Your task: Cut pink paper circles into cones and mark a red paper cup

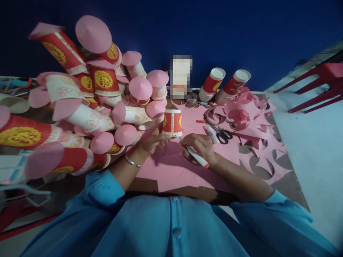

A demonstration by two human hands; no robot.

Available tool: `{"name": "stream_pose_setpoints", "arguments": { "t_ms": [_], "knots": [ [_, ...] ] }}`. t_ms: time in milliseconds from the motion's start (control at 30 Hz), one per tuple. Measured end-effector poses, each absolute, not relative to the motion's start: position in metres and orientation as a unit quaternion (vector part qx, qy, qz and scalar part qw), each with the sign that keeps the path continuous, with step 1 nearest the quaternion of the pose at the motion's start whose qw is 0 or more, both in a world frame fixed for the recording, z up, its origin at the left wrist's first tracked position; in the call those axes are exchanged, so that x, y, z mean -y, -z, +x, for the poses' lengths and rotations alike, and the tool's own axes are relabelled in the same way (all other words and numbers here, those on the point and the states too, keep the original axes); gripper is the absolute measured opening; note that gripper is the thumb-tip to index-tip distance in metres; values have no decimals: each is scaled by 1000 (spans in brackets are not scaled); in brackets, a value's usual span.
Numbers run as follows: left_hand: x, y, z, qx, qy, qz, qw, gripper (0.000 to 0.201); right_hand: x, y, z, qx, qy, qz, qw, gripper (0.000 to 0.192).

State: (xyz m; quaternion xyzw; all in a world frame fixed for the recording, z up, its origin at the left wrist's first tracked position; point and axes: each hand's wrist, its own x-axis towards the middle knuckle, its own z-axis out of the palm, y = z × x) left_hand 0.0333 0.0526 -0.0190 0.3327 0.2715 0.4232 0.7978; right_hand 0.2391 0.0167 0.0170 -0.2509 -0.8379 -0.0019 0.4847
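A red and white paper cup [172, 122] with yellow emblems stands on pink paper in front of me. My left hand [152, 141] holds it at its lower left edge, fingers reaching along the bottom rim; a silver bangle is on the wrist. In my right hand [200, 145] is a white marker pen [197, 157] with an orange end. The pen's other end points at the cup's lower rim, and I cannot make out whether it touches. Pink paper sheet [171, 175] lies under both hands.
Many cups with pink paper cones [140, 88] crowd the left side. Scissors [223, 135], a glue tube [211, 134] and cut pink scraps [257, 132] lie to the right. Two stacks of cups [212, 85] lean at the back wall. A red stool [318, 84] stands far right.
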Motion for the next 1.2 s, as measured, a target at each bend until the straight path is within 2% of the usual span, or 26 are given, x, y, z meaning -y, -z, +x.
{"name": "stream_pose_setpoints", "arguments": {
  "t_ms": [467, 800, 967, 1200],
  "knots": [
    [-52, 16, 32, -242, -397, 388, 796, 60, -8, -11, 247, 846, 16, -260, 466, 19],
    [-53, 23, 32, -204, -419, 350, 813, 53, -32, -30, 240, 806, 42, -243, 538, 12],
    [-54, 22, 28, -211, -410, 361, 811, 49, -39, -42, 247, 803, 40, -249, 539, 12],
    [-54, 18, 31, -203, -409, 373, 808, 67, -3, -31, 251, 797, -38, -304, 521, 8]
  ]
}}
